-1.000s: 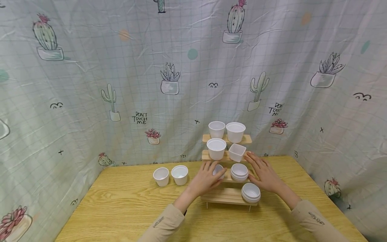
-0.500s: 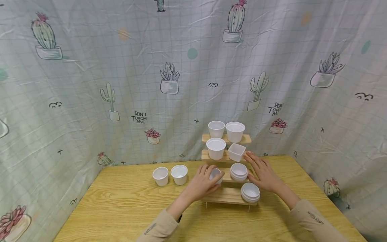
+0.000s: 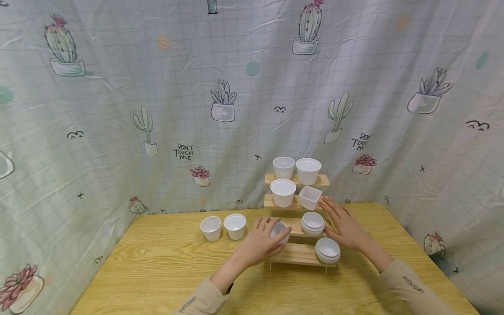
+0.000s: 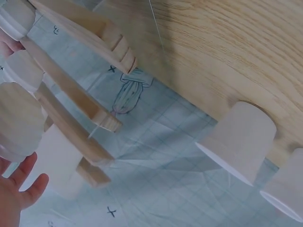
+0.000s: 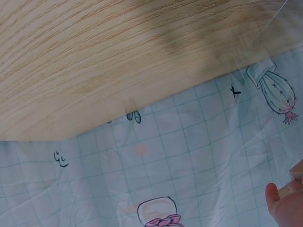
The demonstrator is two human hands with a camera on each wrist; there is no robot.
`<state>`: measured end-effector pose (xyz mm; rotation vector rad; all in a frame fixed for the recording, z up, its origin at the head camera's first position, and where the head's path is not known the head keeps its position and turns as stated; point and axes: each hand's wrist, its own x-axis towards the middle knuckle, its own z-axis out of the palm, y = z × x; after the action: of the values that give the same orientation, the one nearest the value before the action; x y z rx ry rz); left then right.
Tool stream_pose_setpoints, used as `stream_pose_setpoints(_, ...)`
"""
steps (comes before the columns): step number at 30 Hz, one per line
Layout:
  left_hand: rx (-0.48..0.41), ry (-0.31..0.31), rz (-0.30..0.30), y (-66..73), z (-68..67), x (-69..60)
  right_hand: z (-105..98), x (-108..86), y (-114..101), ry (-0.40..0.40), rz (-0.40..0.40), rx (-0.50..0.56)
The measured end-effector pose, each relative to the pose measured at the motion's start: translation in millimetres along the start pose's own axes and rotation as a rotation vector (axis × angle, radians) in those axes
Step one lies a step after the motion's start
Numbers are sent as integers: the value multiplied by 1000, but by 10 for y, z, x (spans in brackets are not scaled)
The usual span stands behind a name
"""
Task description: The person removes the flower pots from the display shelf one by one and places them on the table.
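My left hand [image 3: 257, 243] grips a white plastic cup [image 3: 279, 232] between thumb and fingers, at the left end of the third tier of a wooden stepped stand [image 3: 293, 253]. In the left wrist view, this cup [image 4: 18, 122] tilts above the fingers of the left hand [image 4: 19, 191]. At the stand's right side, my right hand [image 3: 348, 227] touches the ends of the middle shelves with extended fingers. Just a bit of the right hand [image 5: 288, 208] shows in the right wrist view. Beside it on the shelves are a round white jar [image 3: 313, 223] and a square cup [image 3: 310, 198].
Another round jar [image 3: 327, 250] sits on the lowest shelf. Higher up stand a wide cup [image 3: 283, 193] and two top-shelf cups, one left [image 3: 283, 168], one right [image 3: 308, 171]. Left on the table [image 3: 157, 258] are two cups [image 3: 211, 229]. A cactus-print curtain [image 3: 177, 87] hangs behind.
My left hand has shifted slightly left and toward me, and the cup in it has moved the same way off its place on the third tier. The right hand stays at the stand.
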<state>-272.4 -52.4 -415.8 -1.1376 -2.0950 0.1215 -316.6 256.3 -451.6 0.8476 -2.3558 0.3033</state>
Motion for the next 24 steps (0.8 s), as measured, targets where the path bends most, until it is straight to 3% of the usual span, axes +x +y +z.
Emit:
stream_pose_setpoints(9, -12, -11, -15, -20, -108, -139, -10, 2, -9, -24, 12, -3)
stream_pose_setpoints(24, -22, 16, -20, -122, -123, -431, -4, 1, -9, -33, 23, -14)
